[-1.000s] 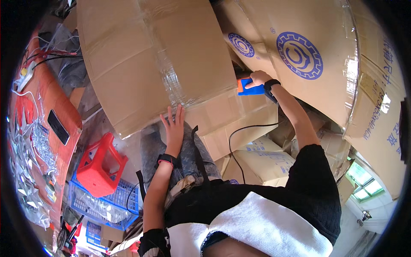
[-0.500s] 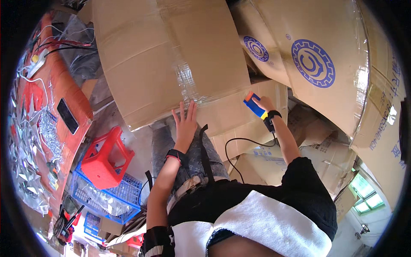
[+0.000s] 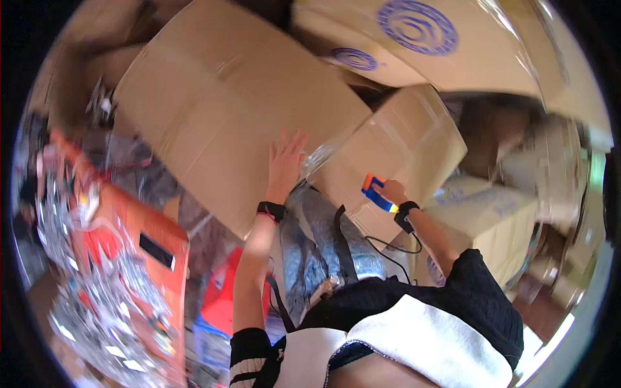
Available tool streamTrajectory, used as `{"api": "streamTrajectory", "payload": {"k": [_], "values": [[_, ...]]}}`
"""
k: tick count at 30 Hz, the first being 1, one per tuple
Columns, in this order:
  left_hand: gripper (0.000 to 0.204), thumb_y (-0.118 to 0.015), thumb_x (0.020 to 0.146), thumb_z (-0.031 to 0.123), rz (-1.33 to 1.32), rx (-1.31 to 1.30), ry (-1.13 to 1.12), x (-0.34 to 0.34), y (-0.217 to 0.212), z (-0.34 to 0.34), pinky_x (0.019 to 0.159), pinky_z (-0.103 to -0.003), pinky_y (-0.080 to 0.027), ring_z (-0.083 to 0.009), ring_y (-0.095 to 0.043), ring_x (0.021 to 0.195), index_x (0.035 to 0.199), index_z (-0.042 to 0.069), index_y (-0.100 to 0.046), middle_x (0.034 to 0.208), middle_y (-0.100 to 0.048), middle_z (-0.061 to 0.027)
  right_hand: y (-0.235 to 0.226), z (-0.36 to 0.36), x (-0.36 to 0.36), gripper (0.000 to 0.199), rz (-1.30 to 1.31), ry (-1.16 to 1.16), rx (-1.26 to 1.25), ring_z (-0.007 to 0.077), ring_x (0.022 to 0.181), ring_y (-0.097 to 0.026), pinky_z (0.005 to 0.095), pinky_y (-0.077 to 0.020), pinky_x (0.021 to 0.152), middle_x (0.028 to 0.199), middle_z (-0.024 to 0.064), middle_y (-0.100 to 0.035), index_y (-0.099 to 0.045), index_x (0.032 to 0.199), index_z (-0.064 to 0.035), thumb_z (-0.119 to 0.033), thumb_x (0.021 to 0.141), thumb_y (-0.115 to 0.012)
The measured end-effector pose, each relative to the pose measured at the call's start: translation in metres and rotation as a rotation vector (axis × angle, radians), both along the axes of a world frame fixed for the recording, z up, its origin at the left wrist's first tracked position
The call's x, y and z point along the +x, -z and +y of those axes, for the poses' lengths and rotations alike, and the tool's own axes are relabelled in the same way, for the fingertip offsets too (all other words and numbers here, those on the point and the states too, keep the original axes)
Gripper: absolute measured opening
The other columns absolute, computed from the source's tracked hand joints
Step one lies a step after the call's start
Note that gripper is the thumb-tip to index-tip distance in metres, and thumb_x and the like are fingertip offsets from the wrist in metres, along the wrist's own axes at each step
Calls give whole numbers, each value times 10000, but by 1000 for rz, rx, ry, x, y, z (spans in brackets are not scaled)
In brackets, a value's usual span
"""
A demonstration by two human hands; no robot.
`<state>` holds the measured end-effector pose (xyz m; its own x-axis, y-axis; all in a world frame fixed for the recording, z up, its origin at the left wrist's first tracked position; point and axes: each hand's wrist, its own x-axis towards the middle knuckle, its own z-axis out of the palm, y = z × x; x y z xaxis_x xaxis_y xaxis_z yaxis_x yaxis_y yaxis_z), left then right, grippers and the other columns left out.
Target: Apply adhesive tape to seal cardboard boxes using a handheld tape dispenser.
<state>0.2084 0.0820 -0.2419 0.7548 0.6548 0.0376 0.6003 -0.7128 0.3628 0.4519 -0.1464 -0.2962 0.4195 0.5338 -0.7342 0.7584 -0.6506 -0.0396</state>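
Note:
A large brown cardboard box point(image 3: 226, 110) with a strip of clear tape along its top lies in front of me. My left hand point(image 3: 284, 169) rests flat near its front edge, fingers stretched out, holding nothing. To the right, my right hand point(image 3: 392, 191) is closed around a small blue-and-orange hand tool with a yellow-and-white end point(image 3: 377, 194); its exact kind is hard to make out. This hand is over the lower cardboard box point(image 3: 414, 145) beside the large one. A black cable point(image 3: 404, 251) loops from the band at my right wrist.
Big cartons with blue round emblems point(image 3: 479, 48) stand at the far right, and another carton point(image 3: 485, 216) sits right of my arm. On the left, an orange-covered table point(image 3: 169, 284) bears a dark phone point(image 3: 157, 250) and shiny silver scraps point(image 3: 110, 297). A red stool point(image 3: 220, 294) stands beside it.
The view has turned, so the boxes appear slanted and the table nearer. My left hand still lies on the large box. My right hand keeps the tool, now lower in view.

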Motion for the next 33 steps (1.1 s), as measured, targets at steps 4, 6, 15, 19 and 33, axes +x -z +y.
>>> {"api": "streamTrajectory", "payload": {"k": [4, 6, 15, 19, 33], "values": [[490, -530, 777, 239, 5, -105, 161, 86, 20, 39, 943, -468, -256, -269, -315, 1183, 1233, 154, -373, 1257, -389, -49, 2, -27, -33, 540, -11, 84, 95, 313, 679, -591, 402, -454, 613, 714, 152, -608, -625, 761, -35, -544, 731, -445], [503, -533, 776, 244, 46, -123, 240, 117, 37, 47, 940, -455, -265, -271, -325, 1177, 1240, 148, -363, 1246, -402, -53, -3, -58, -54, 531, 65, 323, 139, 316, 662, -588, 415, -451, 609, 699, 166, -601, -627, 752, -34, -534, 739, -446], [593, -625, 693, 298, 123, -99, 727, 218, 94, 77, 903, -402, -338, -294, -324, 1175, 1197, 87, -394, 1242, -404, -91, 3, -197, -157, 484, 94, 889, -157, 288, 729, -598, 409, -456, 644, 774, 147, -614, -627, 866, -93, -529, 725, -471], [452, -623, 671, 365, 378, -107, 703, 247, 62, 51, 866, -479, -317, -248, -473, 1015, 1054, 165, -489, 1046, -538, -66, 1, -232, -210, 462, 152, 1012, -286, 296, 766, -596, 398, -460, 667, 807, 140, -616, -629, 881, -115, -522, 712, -489], [329, -545, 695, 241, 792, -153, 758, 276, 66, 48, 767, -349, -443, -251, -555, 889, 1017, 187, -581, 970, -588, -83, 19, -180, -183, 530, 201, 1438, -203, 316, 812, -586, 385, -458, 708, 828, 169, -609, -637, 860, -104, -574, 724, -433]]}}
